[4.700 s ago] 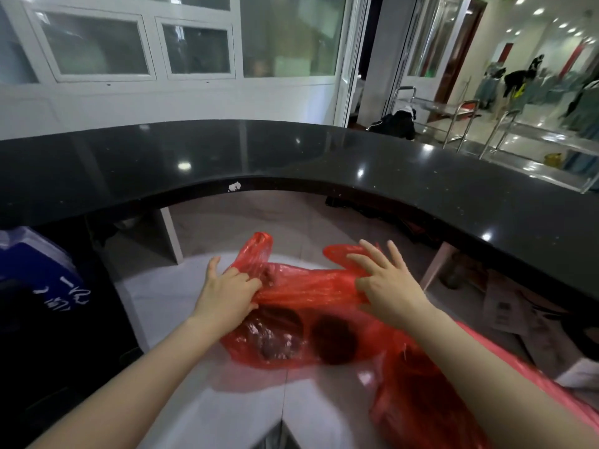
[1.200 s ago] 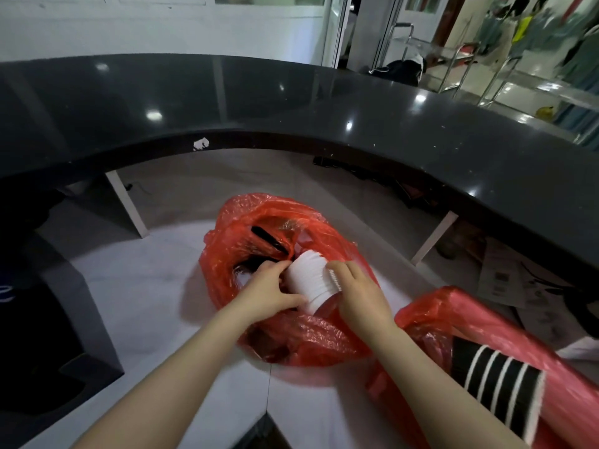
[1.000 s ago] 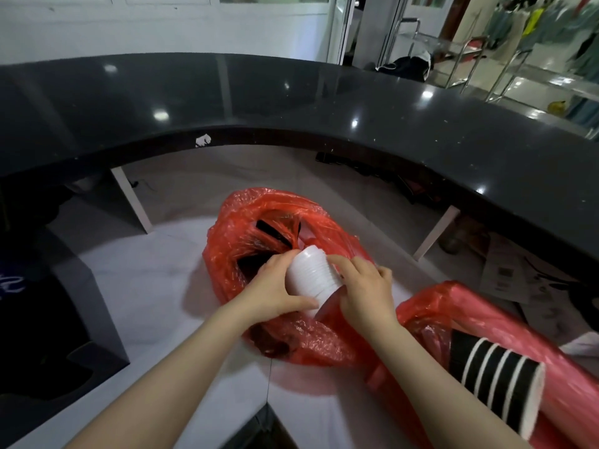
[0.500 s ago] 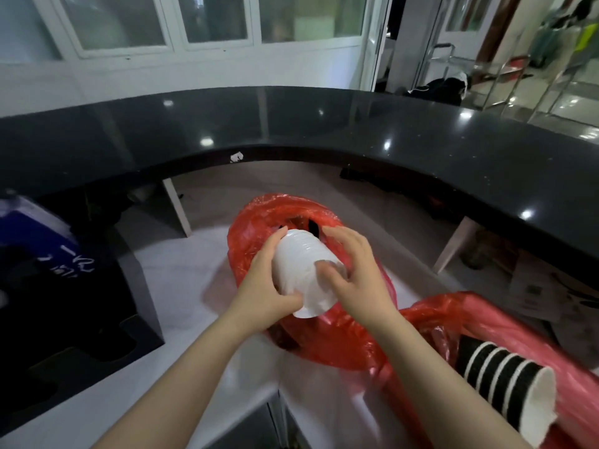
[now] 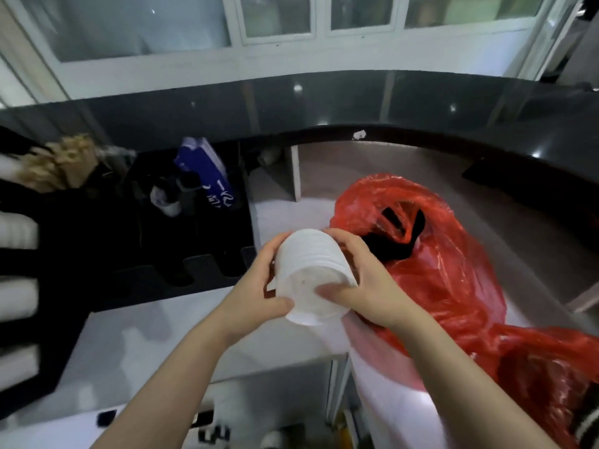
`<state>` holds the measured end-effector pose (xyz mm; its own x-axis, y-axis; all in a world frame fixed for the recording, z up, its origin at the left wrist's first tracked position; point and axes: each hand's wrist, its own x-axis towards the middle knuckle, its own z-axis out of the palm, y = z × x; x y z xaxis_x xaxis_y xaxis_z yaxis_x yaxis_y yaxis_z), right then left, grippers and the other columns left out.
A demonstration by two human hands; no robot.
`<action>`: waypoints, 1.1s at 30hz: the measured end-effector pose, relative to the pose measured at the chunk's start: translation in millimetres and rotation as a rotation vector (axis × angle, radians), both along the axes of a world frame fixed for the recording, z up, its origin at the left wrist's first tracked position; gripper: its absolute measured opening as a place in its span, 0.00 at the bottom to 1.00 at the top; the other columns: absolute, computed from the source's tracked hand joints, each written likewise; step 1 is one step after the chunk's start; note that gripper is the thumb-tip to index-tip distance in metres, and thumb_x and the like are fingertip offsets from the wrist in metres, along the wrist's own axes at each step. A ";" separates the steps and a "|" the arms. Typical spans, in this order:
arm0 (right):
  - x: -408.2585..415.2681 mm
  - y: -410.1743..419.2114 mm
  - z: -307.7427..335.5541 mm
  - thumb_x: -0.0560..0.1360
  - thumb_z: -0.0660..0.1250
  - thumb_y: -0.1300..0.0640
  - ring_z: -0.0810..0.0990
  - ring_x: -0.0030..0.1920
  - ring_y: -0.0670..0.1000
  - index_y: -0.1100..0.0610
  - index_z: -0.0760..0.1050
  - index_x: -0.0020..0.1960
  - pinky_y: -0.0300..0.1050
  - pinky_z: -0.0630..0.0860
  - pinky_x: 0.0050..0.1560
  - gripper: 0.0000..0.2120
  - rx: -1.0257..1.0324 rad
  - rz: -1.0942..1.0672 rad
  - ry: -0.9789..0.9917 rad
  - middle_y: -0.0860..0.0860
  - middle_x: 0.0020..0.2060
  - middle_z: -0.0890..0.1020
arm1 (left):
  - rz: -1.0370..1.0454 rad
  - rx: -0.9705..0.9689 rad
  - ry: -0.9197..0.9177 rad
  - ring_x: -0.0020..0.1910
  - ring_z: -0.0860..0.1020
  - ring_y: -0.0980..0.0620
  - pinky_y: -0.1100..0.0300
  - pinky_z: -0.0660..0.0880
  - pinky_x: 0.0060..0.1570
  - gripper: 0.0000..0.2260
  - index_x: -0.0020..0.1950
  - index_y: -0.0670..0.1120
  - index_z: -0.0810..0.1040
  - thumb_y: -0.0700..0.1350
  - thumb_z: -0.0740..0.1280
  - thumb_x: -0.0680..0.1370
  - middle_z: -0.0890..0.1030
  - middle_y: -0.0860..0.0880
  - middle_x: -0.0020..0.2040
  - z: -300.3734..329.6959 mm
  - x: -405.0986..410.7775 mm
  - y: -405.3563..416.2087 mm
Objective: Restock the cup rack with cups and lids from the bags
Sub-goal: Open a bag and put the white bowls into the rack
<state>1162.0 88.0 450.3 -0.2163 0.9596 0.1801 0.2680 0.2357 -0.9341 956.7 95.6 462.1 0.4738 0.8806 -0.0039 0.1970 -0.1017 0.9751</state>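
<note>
A stack of white lids is held between both hands above the white counter, clear of the bag. My left hand grips its left side, thumb under the near rim. My right hand grips the right side, thumb across the near face. An open red plastic bag lies just right of the hands, with dark lids showing in its mouth. The black cup rack stands at the left, with white stacks in slots at its far left edge.
A second red bag lies at the lower right. A curved black countertop runs across the back. A blue packet and brown paper items sit at the back of the rack. The white counter extends below my hands.
Both hands have lifted the stack of white lids out of the red bag and carried it left. The view has swung left, bringing the black rack into sight.
</note>
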 end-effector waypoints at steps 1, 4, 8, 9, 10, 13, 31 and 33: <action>-9.4 0.7 0.7 0.62 0.75 0.51 0.72 0.63 0.46 0.43 0.66 0.66 0.50 0.73 0.62 0.34 0.018 0.004 -0.010 0.48 0.64 0.70 | 0.038 0.004 0.013 0.65 0.71 0.53 0.54 0.75 0.58 0.41 0.72 0.61 0.59 0.48 0.69 0.60 0.67 0.53 0.69 -0.8 -9.6 -5.0; -34.3 3.0 -0.5 0.64 0.77 0.54 0.71 0.62 0.46 0.47 0.65 0.66 0.48 0.74 0.61 0.34 0.051 0.054 -0.053 0.48 0.62 0.70 | 0.138 0.043 0.048 0.64 0.71 0.61 0.65 0.75 0.53 0.39 0.71 0.65 0.58 0.46 0.70 0.65 0.67 0.61 0.68 -2.9 -32.7 -17.7; -67.5 5.6 -3.4 0.65 0.78 0.51 0.71 0.61 0.43 0.44 0.63 0.67 0.43 0.75 0.58 0.36 0.127 0.079 -0.148 0.46 0.62 0.69 | 0.278 0.133 0.072 0.60 0.71 0.67 0.73 0.72 0.49 0.36 0.70 0.66 0.61 0.42 0.72 0.70 0.69 0.67 0.64 -7.1 -59.1 -27.7; -75.8 5.8 -2.2 0.64 0.78 0.49 0.70 0.61 0.40 0.39 0.62 0.67 0.39 0.74 0.57 0.37 0.131 0.076 -0.151 0.44 0.62 0.68 | 0.316 0.146 0.061 0.60 0.72 0.66 0.73 0.73 0.48 0.36 0.70 0.66 0.62 0.40 0.73 0.70 0.70 0.66 0.64 -8.5 -67.0 -28.9; -83.9 6.3 0.1 0.63 0.77 0.47 0.70 0.60 0.38 0.33 0.59 0.66 0.35 0.73 0.56 0.38 0.119 0.081 -0.151 0.41 0.63 0.68 | 0.351 0.154 0.044 0.60 0.72 0.65 0.72 0.73 0.48 0.35 0.69 0.65 0.63 0.40 0.74 0.70 0.71 0.64 0.64 -9.1 -74.8 -29.4; -108.9 11.2 3.8 0.61 0.77 0.48 0.70 0.65 0.38 0.34 0.53 0.72 0.36 0.72 0.60 0.48 0.028 0.205 -0.107 0.39 0.68 0.66 | 0.412 0.177 -0.022 0.60 0.73 0.64 0.71 0.73 0.49 0.32 0.66 0.65 0.65 0.47 0.75 0.67 0.73 0.64 0.62 -7.1 -99.4 -29.0; -247.7 29.3 -8.3 0.63 0.77 0.49 0.72 0.61 0.43 0.45 0.59 0.69 0.37 0.73 0.55 0.41 0.291 -0.151 -0.215 0.42 0.62 0.70 | 0.357 0.061 0.011 0.58 0.77 0.63 0.57 0.75 0.60 0.34 0.72 0.60 0.65 0.44 0.75 0.71 0.78 0.61 0.60 2.1 -222.2 -2.5; -253.6 27.8 -8.1 0.64 0.76 0.52 0.70 0.64 0.46 0.48 0.57 0.71 0.37 0.70 0.59 0.42 0.385 -0.165 -0.228 0.47 0.65 0.68 | 0.315 0.028 -0.028 0.61 0.74 0.63 0.60 0.74 0.62 0.38 0.75 0.58 0.60 0.44 0.76 0.70 0.75 0.60 0.65 6.7 -226.4 -7.4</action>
